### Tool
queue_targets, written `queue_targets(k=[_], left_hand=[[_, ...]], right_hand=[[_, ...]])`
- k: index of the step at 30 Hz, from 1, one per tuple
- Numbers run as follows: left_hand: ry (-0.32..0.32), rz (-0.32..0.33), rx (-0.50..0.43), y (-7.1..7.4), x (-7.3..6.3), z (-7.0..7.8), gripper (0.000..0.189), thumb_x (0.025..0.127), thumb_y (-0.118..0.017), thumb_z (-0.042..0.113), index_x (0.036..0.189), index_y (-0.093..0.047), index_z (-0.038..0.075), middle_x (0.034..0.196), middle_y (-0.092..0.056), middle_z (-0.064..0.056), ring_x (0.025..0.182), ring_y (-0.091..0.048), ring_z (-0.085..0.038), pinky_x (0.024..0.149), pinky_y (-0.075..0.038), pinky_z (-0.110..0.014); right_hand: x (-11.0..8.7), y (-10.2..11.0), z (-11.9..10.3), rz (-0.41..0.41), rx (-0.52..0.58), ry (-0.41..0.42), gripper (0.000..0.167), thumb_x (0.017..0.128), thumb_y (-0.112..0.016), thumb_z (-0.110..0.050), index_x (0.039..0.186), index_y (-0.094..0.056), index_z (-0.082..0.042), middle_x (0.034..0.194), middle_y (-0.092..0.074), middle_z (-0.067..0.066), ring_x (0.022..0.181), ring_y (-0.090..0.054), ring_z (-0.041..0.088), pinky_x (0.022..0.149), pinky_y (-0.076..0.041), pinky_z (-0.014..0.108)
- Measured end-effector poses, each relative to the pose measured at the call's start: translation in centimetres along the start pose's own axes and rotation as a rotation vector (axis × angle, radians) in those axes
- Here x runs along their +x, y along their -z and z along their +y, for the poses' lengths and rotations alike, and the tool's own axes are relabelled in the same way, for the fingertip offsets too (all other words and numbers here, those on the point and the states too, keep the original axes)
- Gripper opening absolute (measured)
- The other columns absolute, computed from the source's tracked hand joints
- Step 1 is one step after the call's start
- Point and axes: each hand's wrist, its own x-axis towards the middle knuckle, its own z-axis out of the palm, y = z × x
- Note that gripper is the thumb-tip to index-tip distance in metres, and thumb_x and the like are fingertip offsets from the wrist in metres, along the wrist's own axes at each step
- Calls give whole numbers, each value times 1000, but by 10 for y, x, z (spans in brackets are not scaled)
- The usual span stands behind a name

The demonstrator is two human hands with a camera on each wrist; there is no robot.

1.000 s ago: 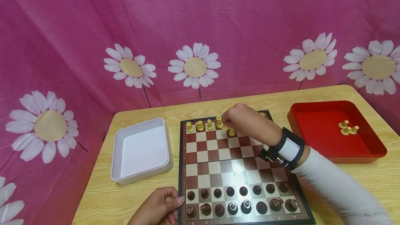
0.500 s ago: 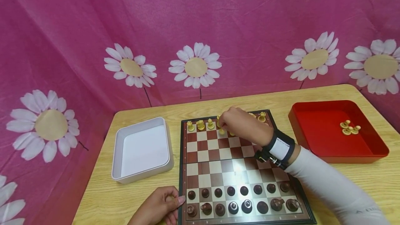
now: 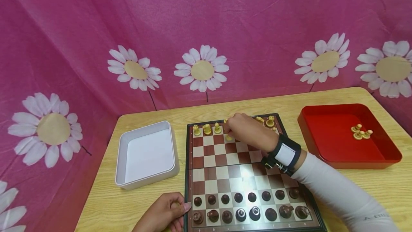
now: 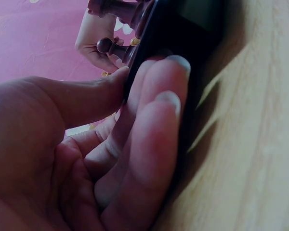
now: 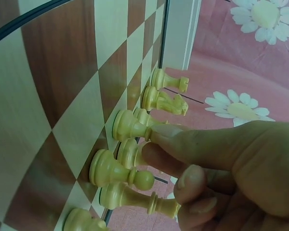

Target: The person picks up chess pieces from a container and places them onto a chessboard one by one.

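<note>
My right hand (image 3: 243, 128) is over the far side of the chessboard (image 3: 209, 173). In the right wrist view its thumb and index finger pinch the head of a cream pawn (image 5: 129, 126), whose base is at the board. Another cream pawn (image 5: 113, 169) stands beside it, with a taller cream piece (image 5: 135, 198) behind. A cream rook (image 5: 168, 80) and knight (image 5: 164, 100) stand farther along the back row. My left hand (image 3: 164, 210) grips the board's near left edge, thumb on top and fingers curled against its side and underside. Dark pawns (image 3: 225, 199) line the near side.
A white tray (image 3: 175, 160) sits left of the board. On the right is a red tray (image 3: 351, 164) holding several cream pawns (image 3: 361, 131). Dark back-row pieces (image 3: 240, 214) stand along the near edge. A pink flowered cloth (image 3: 257, 28) hangs behind the table.
My right hand has shifted a little left and nearer, bringing the pinched pawn down to a square left of the other cream pawn. My left hand has kept its hold on the board.
</note>
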Motion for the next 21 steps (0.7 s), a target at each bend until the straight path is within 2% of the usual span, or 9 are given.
queue_targets(k=[15,19,21], left_hand=[[0,3,20,0,0,3,31,99,-71,33,88,-62,5,62,-66,0,53,-63,-9,49,-53,-22],[6,2,12,0,0,3,31,99,-71,33,88,-62,5,62,-66,0,53,-63,-9,49,-52,-21],[10,3,6,0,0,2,30,99,-70,32,88,-62,5,62,-66,0,53,-62,-8,49,-52,-21]], right_hand=[[-1,-2,1,19,17,-1,30,94,-65,5,66,-66,-8,60,-27,-9,54,-29,7,51,-22,23],[-2,-1,-1,14,19,-5,27,94,-67,2,69,-69,-8,59,-33,-9,55,-34,7,51,-25,22],[-3,1,-1,9,19,-7,23,94,-70,1,74,-72,-10,59,-43,-8,55,-39,7,51,-29,22]])
